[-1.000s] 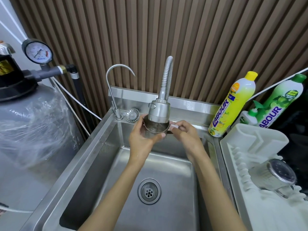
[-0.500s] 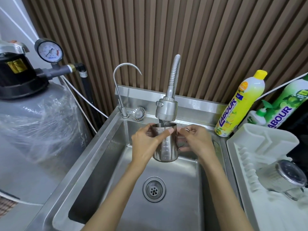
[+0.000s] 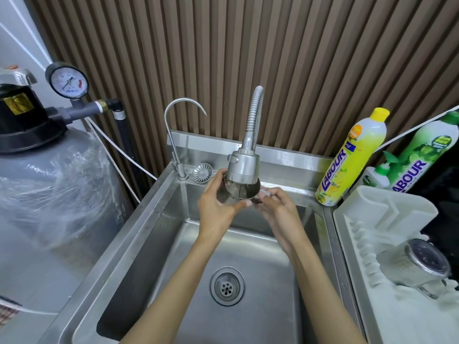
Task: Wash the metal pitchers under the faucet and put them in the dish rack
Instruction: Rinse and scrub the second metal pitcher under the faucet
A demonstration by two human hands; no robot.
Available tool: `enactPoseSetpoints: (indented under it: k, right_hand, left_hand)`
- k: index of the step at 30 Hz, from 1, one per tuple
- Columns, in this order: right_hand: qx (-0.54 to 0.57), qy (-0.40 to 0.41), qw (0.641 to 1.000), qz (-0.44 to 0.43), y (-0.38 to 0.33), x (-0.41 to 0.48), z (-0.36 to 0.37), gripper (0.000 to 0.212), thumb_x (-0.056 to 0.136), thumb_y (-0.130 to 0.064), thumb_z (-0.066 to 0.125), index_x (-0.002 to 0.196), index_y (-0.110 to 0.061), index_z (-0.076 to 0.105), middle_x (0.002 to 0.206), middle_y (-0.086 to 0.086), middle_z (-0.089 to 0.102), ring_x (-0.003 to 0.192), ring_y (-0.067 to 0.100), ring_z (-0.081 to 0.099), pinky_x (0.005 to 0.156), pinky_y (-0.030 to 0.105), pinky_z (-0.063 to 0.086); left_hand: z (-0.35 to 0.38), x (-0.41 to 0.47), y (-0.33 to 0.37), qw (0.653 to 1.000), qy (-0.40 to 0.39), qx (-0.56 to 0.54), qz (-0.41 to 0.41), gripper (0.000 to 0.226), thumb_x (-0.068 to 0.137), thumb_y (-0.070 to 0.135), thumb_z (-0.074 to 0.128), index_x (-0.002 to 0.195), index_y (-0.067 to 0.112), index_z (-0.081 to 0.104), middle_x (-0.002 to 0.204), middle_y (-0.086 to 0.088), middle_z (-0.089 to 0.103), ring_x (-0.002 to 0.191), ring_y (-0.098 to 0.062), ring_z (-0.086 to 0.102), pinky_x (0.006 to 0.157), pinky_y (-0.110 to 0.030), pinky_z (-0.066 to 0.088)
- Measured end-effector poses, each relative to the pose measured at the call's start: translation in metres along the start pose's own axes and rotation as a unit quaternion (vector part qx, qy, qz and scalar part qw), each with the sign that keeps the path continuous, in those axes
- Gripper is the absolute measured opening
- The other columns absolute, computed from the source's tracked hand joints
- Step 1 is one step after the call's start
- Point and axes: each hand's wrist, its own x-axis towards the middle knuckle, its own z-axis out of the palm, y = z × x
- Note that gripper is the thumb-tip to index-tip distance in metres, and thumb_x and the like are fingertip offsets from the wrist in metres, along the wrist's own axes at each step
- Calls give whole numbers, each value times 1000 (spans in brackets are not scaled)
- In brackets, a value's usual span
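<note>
A small metal pitcher (image 3: 238, 192) is held up close under the spray head of the flexible faucet (image 3: 244, 166), which hides its upper part. My left hand (image 3: 218, 204) wraps around the pitcher's left side, thumb across the front. My right hand (image 3: 275, 207) grips its right side, where the handle appears to be, mostly hidden. Both are over the back of the steel sink (image 3: 173, 232). A second metal pitcher (image 3: 414, 265) lies on its side in the white dish rack (image 3: 372, 212) at the right.
A thin gooseneck tap (image 3: 173, 135) and a round strainer (image 3: 202, 172) stand at the sink's back left. Yellow (image 3: 352, 157) and green (image 3: 427, 150) detergent bottles stand behind the rack. A grey tank (image 3: 49, 184) with a pressure gauge (image 3: 67, 80) fills the left. The drain (image 3: 227, 285) is in the basin floor.
Half a second ago the pitcher hung lower, below the spray head with its body in full view; both hands have since raised it back up against the spray head.
</note>
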Motion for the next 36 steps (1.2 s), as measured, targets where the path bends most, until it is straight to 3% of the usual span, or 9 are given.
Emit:
enactPoseSetpoints:
  k: [2, 5, 9, 13, 17, 22, 27, 30, 36]
  right_hand:
    - [54, -22, 998, 39, 8, 1, -1, 19, 91, -4, 52, 72, -9, 50, 95, 14, 65, 98, 29, 62, 93, 42, 51]
    - [14, -23, 998, 52, 12, -5, 2, 15, 91, -11, 54, 76, -7, 55, 77, 13, 66, 74, 28, 67, 77, 46, 58]
    - [-80, 43, 994, 55, 0, -15, 4, 15, 88, -17, 60, 76, -7, 56, 86, 14, 68, 72, 30, 68, 61, 42, 61]
    - [-265, 138, 954, 7, -20, -22, 1, 18, 81, -23, 68, 68, -16, 57, 85, 12, 72, 70, 28, 71, 66, 47, 59]
    - [-426, 174, 882, -105, -31, -30, 5, 27, 80, -27, 68, 62, -22, 48, 76, 7, 69, 75, 26, 63, 70, 32, 48]
    - [-183, 104, 971, -116, -21, -19, 4, 22, 86, -5, 60, 71, -18, 48, 105, -6, 69, 94, 3, 64, 80, 10, 47]
    - [67, -11, 997, -21, 5, -5, 6, 19, 91, -3, 51, 74, -10, 46, 115, 17, 60, 112, 30, 57, 98, 37, 48]
    - [79, -35, 996, 23, 14, -6, 8, 14, 90, -7, 54, 76, -8, 51, 91, 14, 63, 97, 30, 61, 90, 41, 54]
    - [-27, -1, 998, 62, 2, -17, 12, 14, 87, -17, 61, 80, -6, 57, 82, 12, 68, 69, 23, 70, 63, 39, 61]
  left_hand:
    - [-4, -2, 5, 998, 12, 56, 35, 81, 54, 11, 88, 127, 21, 55, 127, 10, 56, 116, 7, 49, 100, -10, 36]
    - [-8, -5, 13, 992, 48, 102, 60, 70, 52, 23, 90, 116, 11, 63, 93, 29, 51, 84, 26, 48, 76, 7, 31]
    - [-15, -4, 13, 982, 21, 188, 20, 61, 51, 64, 77, 84, 14, 66, 77, 5, 65, 73, -6, 60, 69, -17, 46]
    - [-16, -6, 4, 988, -73, 88, -106, 33, 61, 44, 82, 85, 23, 73, 77, 9, 73, 65, 16, 62, 64, -3, 46]
    - [-4, -6, -9, 981, -129, -16, -143, 41, 57, 29, 86, 94, 19, 71, 92, 4, 75, 89, -4, 69, 86, -25, 52]
    - [7, -1, -4, 988, -73, -107, -79, 66, 62, -8, 79, 122, 4, 55, 111, -4, 68, 99, -2, 65, 89, -15, 50]
    - [-11, 5, 5, 998, -42, -4, 50, 75, 57, 4, 86, 115, 37, 51, 113, 10, 63, 99, 7, 58, 85, -7, 43]
    - [-19, 2, 12, 995, -21, 56, 85, 72, 50, 19, 86, 109, 43, 52, 107, 14, 59, 97, 13, 54, 83, -2, 38]
    - [-24, 1, 17, 977, 0, 212, 13, 77, 41, 73, 65, 97, 20, 66, 91, 4, 61, 86, -13, 59, 77, -25, 48]
